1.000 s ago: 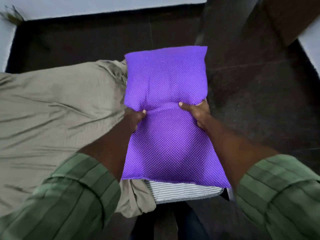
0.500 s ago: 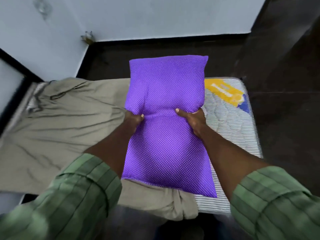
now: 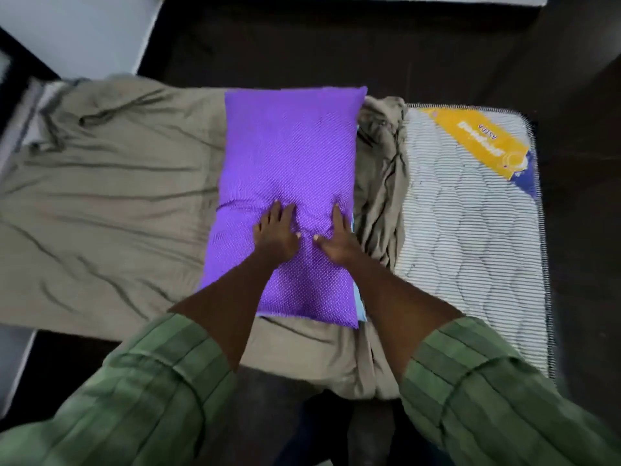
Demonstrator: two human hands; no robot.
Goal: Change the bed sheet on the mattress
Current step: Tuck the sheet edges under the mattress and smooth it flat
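Observation:
A purple dotted pillow [image 3: 289, 156] lies across the middle of the mattress, on top of the rumpled khaki bed sheet [image 3: 111, 203]. My left hand [image 3: 275, 235] and my right hand [image 3: 337, 238] press flat on the pillow's near half, fingers straight, side by side. The sheet covers the mattress's left part and is bunched up along the pillow's right side. The striped quilted mattress [image 3: 470, 230] is bare at the right end, with a yellow label [image 3: 484, 142] on it.
The mattress sits on a dark floor [image 3: 336, 38]. A white wall [image 3: 84, 31] stands at the far left, with a dark frame edge [image 3: 16, 52] beside it. A bit of light blue fabric [image 3: 361, 307] shows under the pillow's right edge.
The pillow, held by both sides before, now lies on the sheet over the mattress. Both hands have let go of its sides and press on its top.

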